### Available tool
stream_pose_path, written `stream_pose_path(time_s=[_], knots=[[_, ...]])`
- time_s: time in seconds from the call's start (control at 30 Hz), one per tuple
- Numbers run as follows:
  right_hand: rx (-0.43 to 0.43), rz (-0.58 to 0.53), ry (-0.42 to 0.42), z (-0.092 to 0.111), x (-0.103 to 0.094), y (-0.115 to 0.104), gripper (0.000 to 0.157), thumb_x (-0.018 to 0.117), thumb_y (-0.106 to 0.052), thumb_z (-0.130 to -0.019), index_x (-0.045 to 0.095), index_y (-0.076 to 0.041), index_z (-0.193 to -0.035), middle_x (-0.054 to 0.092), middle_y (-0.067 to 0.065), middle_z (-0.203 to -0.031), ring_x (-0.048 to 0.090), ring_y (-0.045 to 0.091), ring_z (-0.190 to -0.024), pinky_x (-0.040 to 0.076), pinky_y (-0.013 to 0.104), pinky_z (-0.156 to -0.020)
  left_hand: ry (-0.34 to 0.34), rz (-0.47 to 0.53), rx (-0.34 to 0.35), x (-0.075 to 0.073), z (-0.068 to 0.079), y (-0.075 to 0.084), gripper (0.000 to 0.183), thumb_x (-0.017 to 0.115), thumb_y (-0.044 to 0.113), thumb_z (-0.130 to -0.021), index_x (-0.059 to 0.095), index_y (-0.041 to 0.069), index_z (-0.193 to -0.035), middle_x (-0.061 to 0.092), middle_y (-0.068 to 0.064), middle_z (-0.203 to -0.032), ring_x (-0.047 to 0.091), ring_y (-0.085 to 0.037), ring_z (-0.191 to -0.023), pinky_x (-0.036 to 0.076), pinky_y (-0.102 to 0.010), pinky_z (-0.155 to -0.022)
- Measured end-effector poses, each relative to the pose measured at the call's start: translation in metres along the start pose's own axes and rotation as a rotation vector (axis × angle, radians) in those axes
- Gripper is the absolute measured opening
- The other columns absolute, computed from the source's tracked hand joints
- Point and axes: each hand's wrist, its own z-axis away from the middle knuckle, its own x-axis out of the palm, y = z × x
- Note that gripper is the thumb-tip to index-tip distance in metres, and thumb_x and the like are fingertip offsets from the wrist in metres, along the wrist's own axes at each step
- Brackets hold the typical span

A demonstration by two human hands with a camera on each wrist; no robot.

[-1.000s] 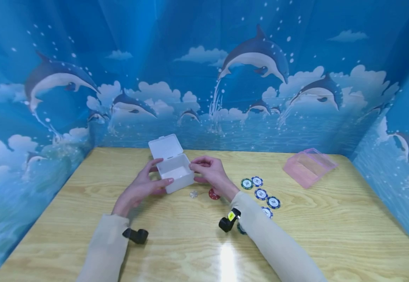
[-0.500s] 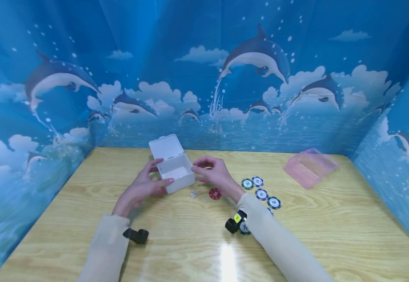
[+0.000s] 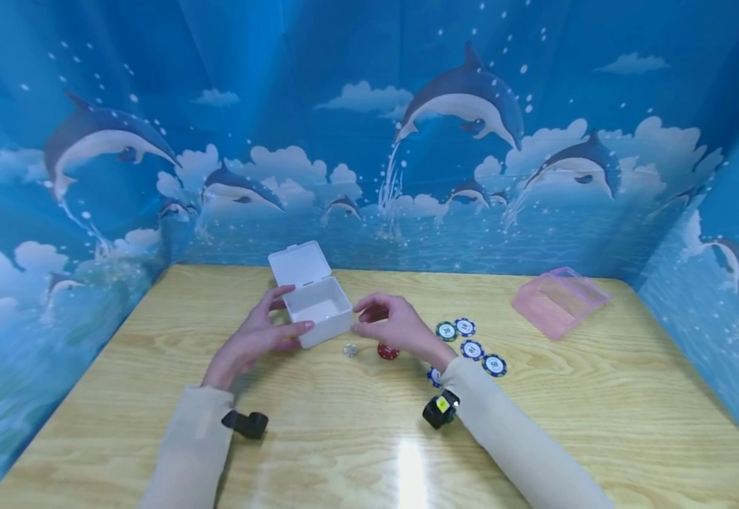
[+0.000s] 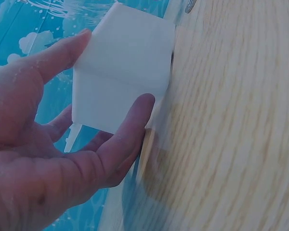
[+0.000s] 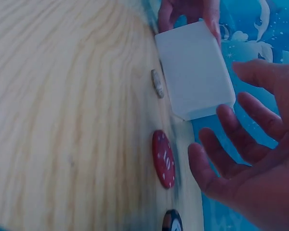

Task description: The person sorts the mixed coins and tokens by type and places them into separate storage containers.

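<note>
Since a round red chip point(image 3: 388, 350) and small shiny piece point(image 3: 350, 350) lie just nearside of the white box point(image 3: 331, 329), better work around both. Left hand point(image 3: 257, 339) pinches its smooth plastic; hold steady. Right hand point(image 3: 401, 326) loosely curved, gripping nothing, contact unclear. Box left of centre, hinged lid point(image 3: 300, 264) raised toward tabletop point(image 3: 318, 424) far edge.

wooden table point(image 3: 318, 438), white box point(image 3: 328, 331), chips point(image 3: 494, 365), pink container point(image 3: 549, 309)
</note>
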Motion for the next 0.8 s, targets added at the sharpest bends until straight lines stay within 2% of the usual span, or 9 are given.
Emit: stream_pose_path(time_s=[0.13, 0.37, 0.47, 0.63, 0.8], knots=[[-0.029, 0.099, -0.059, 0.003, -0.002, 0.005, 0.035, 0.078, -0.025, -0.09, 0.07, -0.011, -0.121, 0.072, 0.005, -0.115, 0.067, 0.019, -0.108, 0.057, 0.038, -0.096, -0.003, 0.004, -0.002, 0.0, 0.0, 0.0, 0.095, 0.076, 0.017, -0.092, 0.014, 0.022, -0.164, 0.023, -0.023, -0.162, 0.055, -0.047, -0.13, 0.061, -0.04, -0.094], [-0.03, 0.287, -0.116, 0.005, 0.001, 0.009, 0.037, 0.081, -0.028, -0.088, 0.07, -0.015, -0.121, 0.071, 0.0, -0.113, 0.065, 0.015, -0.103, 0.057, 0.035, -0.092, 0.0, 0.005, 0.0, 0.001, 0.0, -0.001, 0.095, 0.076, 0.017, -0.092, 0.014, 0.02, -0.164, 0.022, -0.024, -0.162, 0.055, -0.047, -0.13, 0.061, -0.04, -0.093], [-0.048, 0.341, -0.115, 0.005, 0.005, 0.009, 0.037, 0.081, -0.027, -0.087, 0.07, -0.015, -0.119, 0.071, 0.0, -0.112, 0.064, 0.015, -0.103, 0.055, 0.037, -0.096, 0.0, 0.006, -0.003, 0.001, 0.0, 0.0, 0.095, 0.076, 0.017, -0.092, 0.014, 0.021, -0.164, 0.022, -0.023, -0.162, 0.055, -0.047, -0.131, 0.061, -0.04, -0.094], [-0.084, 0.359, -0.119, 0.003, 0.012, 0.007, 0.034, 0.081, -0.021, -0.086, 0.071, -0.012, -0.118, 0.072, 0.002, -0.11, 0.065, 0.018, -0.103, 0.055, 0.04, -0.097, -0.001, -0.008, -0.009, 0.001, 0.001, 0.0, 0.094, 0.076, 0.018, -0.093, 0.014, 0.021, -0.164, 0.022, -0.024, -0.162, 0.052, -0.048, -0.133, 0.061, -0.04, -0.095], [-0.116, 0.429, -0.084, -0.001, 0.019, 0.008, 0.031, 0.083, -0.022, -0.084, 0.073, -0.015, -0.113, 0.075, -0.001, -0.106, 0.067, 0.017, -0.1, 0.053, 0.042, -0.096, 0.003, -0.017, -0.015, 0.001, 0.002, 0.002, 0.094, 0.076, 0.02, -0.093, 0.014, 0.022, -0.164, 0.021, -0.023, -0.163, 0.052, -0.047, -0.134, 0.061, -0.04, -0.095]])
